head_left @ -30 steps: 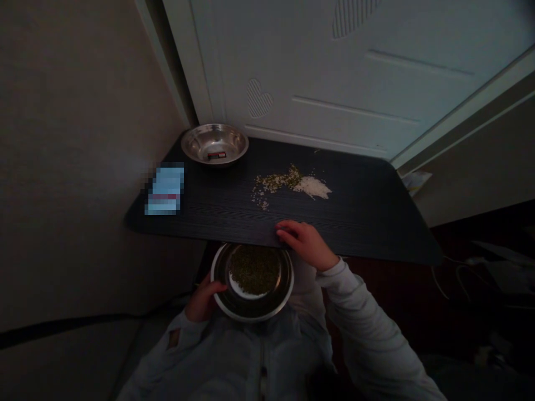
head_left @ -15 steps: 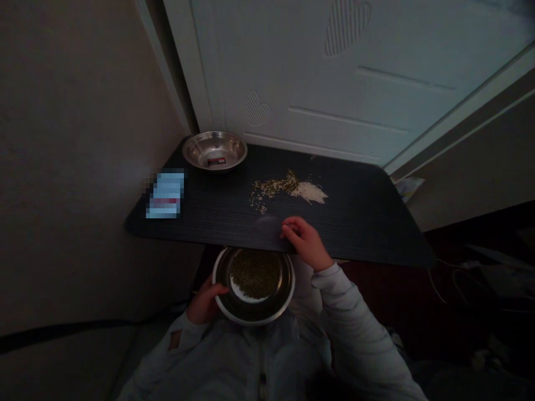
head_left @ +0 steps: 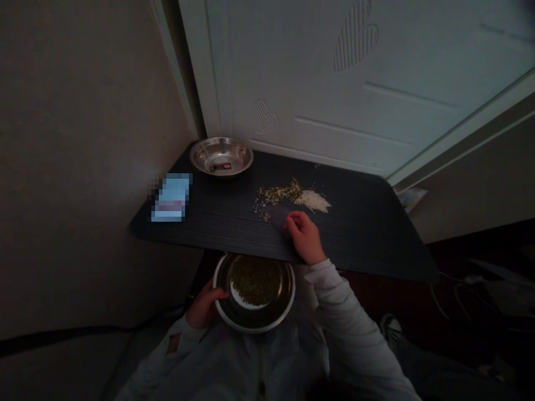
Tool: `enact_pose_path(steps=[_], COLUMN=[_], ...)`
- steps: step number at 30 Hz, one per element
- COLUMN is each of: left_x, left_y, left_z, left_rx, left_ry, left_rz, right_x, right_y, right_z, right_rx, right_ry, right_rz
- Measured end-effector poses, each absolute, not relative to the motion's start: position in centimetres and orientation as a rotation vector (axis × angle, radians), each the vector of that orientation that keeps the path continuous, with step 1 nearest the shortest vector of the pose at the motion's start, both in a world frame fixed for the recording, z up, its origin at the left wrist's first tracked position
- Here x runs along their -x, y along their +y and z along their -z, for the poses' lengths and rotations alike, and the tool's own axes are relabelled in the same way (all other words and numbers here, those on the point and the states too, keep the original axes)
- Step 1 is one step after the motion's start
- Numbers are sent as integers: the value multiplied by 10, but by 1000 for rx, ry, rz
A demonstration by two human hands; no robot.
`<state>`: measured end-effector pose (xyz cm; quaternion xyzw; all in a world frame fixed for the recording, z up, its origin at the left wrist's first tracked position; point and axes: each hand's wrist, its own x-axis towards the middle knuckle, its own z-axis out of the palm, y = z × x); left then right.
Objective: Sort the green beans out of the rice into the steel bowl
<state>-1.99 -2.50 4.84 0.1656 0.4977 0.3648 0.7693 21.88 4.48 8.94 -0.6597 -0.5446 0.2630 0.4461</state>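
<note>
My left hand [head_left: 203, 305] grips the left rim of a steel bowl [head_left: 288, 289], the thumb lying over the edge. Small green beans [head_left: 256, 280], apparently mung beans, cover much of its bottom. Over the dark table, my right hand [head_left: 305, 236] is closed with its fingers pinching a thin, see-through sheet [head_left: 278, 216], blurred and hard to make out. Just beyond that sheet lies a loose pile of green beans mixed with pale grains [head_left: 278, 194]. White rice-like grains [head_left: 315, 201] form a heap at its right end.
A second steel bowl [head_left: 221, 157] with a dark label inside stands at the table's back left. A pixelated, bright phone-like object [head_left: 172, 197] lies at the left. A white door [head_left: 313, 72] borders the back of the table [head_left: 368, 234].
My right hand has moved slightly forward with the thin sheet, bringing it closer to the pile. The left hand keeps its hold on the bowl. The camera view has shifted a little.
</note>
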Motion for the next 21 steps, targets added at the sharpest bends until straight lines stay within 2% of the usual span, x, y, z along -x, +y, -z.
enact_pose_path(steps=[21], left_x=[28], left_y=[-18], left_z=[-51], left_rx=[-325], left_ry=[1197], left_rz=[-745], right_x=[-219], right_y=[39], right_z=[-95], right_rx=[1654], right_ry=[-1470], right_rz=[-709])
